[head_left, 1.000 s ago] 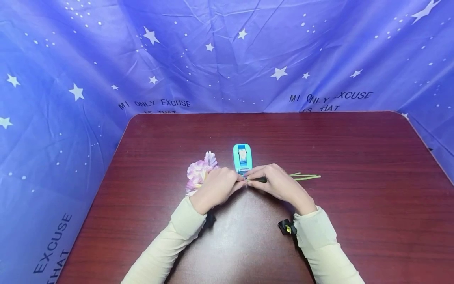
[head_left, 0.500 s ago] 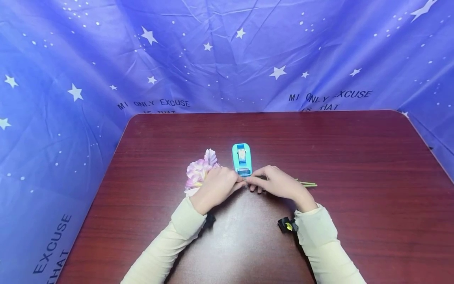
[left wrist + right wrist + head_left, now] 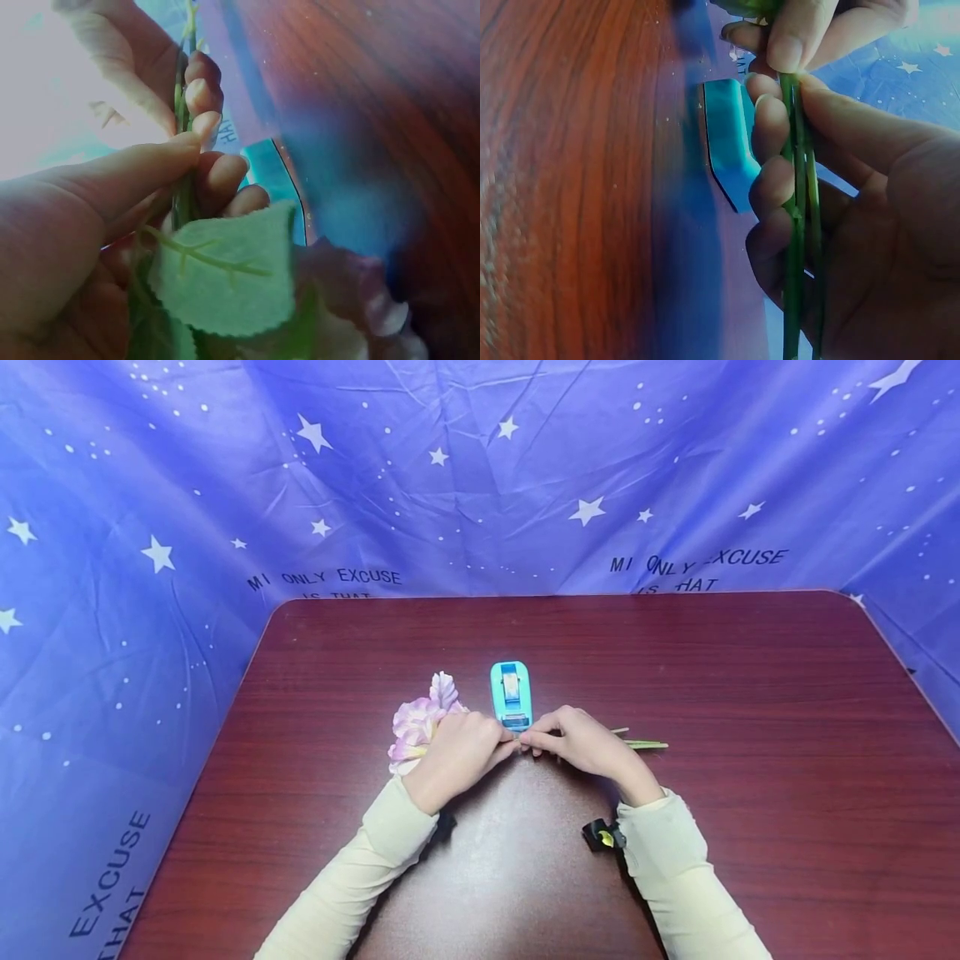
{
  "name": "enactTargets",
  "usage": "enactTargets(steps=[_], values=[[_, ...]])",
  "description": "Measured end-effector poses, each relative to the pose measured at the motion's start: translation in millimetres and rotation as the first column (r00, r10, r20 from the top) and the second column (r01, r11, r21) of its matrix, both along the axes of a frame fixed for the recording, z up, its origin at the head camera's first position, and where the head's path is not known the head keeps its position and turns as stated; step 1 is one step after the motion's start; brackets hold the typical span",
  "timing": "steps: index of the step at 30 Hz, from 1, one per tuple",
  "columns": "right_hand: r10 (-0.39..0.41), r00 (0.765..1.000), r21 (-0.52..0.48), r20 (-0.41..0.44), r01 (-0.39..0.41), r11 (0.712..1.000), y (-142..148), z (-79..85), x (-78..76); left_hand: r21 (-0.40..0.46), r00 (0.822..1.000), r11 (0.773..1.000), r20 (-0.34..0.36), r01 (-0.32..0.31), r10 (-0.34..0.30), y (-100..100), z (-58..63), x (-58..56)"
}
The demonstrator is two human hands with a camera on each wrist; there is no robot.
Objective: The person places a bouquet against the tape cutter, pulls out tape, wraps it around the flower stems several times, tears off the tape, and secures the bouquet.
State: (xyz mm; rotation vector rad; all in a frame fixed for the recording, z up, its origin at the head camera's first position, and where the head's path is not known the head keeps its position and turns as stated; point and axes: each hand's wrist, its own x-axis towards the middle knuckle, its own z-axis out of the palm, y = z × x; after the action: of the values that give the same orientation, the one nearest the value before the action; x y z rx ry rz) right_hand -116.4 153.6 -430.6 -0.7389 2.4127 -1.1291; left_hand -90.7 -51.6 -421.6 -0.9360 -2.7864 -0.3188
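Note:
A bunch of artificial flowers with pink-and-white petals [image 3: 411, 727] lies crosswise in front of me, its green stems [image 3: 647, 745] sticking out to the right. My left hand [image 3: 461, 747] pinches the stems between thumb and fingers, just below the blossoms. A green leaf [image 3: 225, 270] hangs beside those fingers in the left wrist view. Right against it, my right hand [image 3: 585, 743] holds the same stems [image 3: 795, 247], thumb on one side and curled fingers on the other. Just beyond the fingertips stands a light-blue tape dispenser [image 3: 512, 693]. Whether any tape is on the stems cannot be seen.
The reddish-brown wooden table [image 3: 720, 660] spreads around both hands. Blue cloth with white stars [image 3: 480, 468] hangs behind and at the sides. A small black device [image 3: 600, 835] is strapped at the right wrist.
My right fingers have shifted around the stems, covering the dark part visible a second ago between thumb and fingers. The stem ends have swung slightly. My left hand has stayed in place.

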Motion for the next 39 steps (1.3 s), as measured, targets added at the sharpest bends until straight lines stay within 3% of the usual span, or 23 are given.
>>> enactTargets(steps=[11, 25, 39], values=[[-0.022, 0.999, 0.025, -0.045, 0.023, 0.999, 0.8, 3.4, 0.0, 0.020, 0.998, 0.999, 0.054, -0.037, 0.036, 4.5, 0.8, -0.2], [-0.025, 0.996, 0.001, -0.087, 0.025, 1.000, 0.4, 1.6, 0.5, 0.005, 0.999, 1.000, 0.024, -0.026, 0.026, 4.5, 3.3, 3.5], [-0.006, 0.982, -0.006, -0.191, 0.005, 1.000, -1.2, 0.7, 0.9, -0.029, 1.000, 0.999, 0.009, -0.020, 0.021, 2.9, 6.1, 5.1]])
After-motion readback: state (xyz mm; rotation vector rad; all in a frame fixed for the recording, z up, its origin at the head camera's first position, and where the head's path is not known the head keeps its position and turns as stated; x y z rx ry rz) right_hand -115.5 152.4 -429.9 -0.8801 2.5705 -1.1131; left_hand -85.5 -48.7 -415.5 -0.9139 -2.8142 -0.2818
